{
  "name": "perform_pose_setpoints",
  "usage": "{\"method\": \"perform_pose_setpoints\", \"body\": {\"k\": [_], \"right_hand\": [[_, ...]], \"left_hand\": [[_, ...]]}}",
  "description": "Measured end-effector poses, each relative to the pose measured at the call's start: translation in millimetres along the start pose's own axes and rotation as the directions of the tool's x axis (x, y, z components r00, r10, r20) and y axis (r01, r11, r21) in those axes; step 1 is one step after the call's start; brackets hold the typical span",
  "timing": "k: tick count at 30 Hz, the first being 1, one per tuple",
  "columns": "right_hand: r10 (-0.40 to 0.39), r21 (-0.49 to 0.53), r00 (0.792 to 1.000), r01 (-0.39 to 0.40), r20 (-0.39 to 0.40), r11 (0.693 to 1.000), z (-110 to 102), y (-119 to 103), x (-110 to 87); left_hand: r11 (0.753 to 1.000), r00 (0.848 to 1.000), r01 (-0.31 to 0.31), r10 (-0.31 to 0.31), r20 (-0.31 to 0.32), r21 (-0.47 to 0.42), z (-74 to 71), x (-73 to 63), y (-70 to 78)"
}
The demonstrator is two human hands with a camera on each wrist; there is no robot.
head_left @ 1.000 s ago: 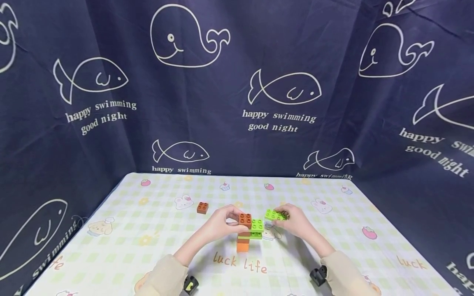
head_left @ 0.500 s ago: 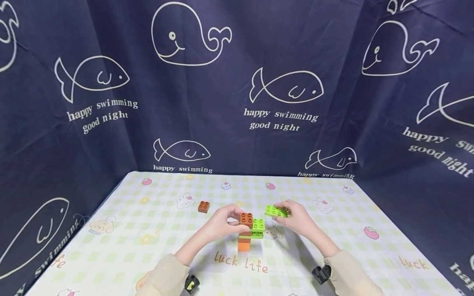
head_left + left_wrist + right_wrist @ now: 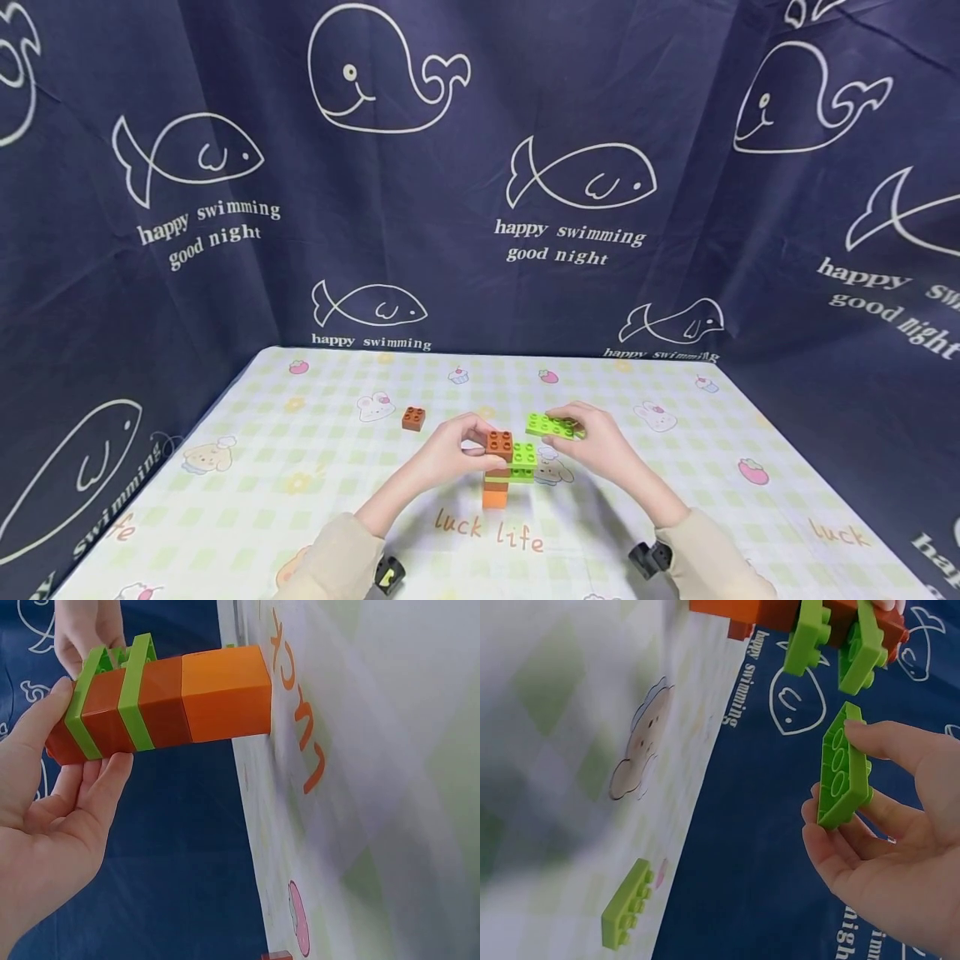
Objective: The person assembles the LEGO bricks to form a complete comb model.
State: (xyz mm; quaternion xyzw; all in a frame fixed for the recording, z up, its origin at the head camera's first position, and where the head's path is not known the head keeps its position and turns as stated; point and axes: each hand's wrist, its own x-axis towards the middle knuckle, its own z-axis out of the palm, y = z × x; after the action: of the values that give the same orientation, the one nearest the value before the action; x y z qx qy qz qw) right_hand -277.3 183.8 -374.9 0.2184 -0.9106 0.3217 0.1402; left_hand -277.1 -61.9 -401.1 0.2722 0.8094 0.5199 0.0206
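Note:
A tower of toy building bricks has an orange block at its base, with brown blocks and thin green plates alternating above. It appears upright on the table. My left hand grips its upper part, thumb and fingers on opposite sides. Both green plates in the tower stick out to the right. In my right hand a loose green plate brick is pinched, its studs up in the head view. The right wrist view shows that plate's hollow underside, apart from the tower.
A loose brown brick lies on the patterned tablecloth, beyond the left hand. Another green plate brick lies on the cloth in the right wrist view. A dark blue curtain stands behind the table.
My right hand has moved the green plate brick slightly left, closer to the tower. The left hand keeps its grip on the tower, and the view has shifted a little.

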Motion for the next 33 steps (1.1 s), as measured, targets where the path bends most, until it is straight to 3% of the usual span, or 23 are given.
{"method": "perform_pose_setpoints", "body": {"k": [11,33], "right_hand": [[-0.088,0.008,0.995,0.089,-0.037,0.996,-3,-17,-0.9],[-0.155,0.024,0.987,0.154,0.040,0.988,-4,-44,-2.5]], "left_hand": [[1.000,1.000,-0.001,0.001,-0.007,-0.002,0.5,-2.0,1.9],[1.000,1.000,-0.015,0.015,-0.011,0.012,1.7,-2.4,1.4]]}}
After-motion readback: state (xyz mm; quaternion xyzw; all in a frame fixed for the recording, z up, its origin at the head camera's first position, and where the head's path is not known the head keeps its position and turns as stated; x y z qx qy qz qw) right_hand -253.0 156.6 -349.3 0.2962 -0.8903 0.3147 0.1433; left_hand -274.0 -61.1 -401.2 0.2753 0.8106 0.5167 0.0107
